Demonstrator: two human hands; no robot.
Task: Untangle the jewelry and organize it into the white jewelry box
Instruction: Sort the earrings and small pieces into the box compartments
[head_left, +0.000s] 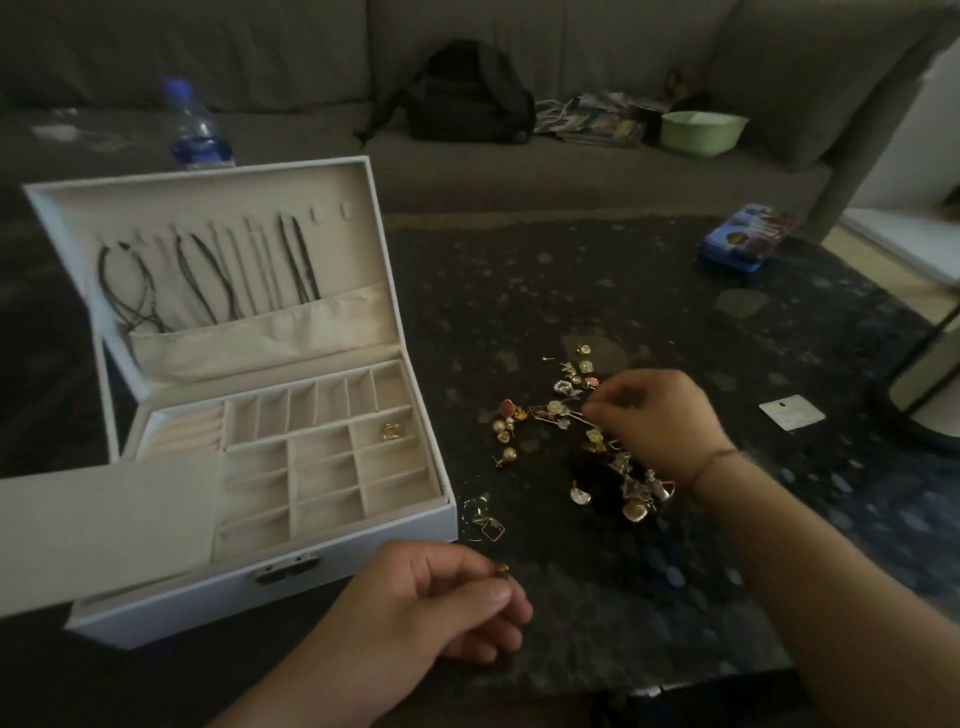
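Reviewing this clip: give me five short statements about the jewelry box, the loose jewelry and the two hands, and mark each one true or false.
1. The white jewelry box stands with its lid open. True.
2. Every compartment of the tray holds jewelry. False: only one gold piece shows, in a compartment at the right side; the others look bare.
3. Dark cords hang inside the lid, above its fabric pocket. True.
4. The right hand rests away from the jewelry pile. False: its fingertips pinch at a piece in the pile.
5. The left hand is empty. False: it pinches a small gold item at its fingertips.
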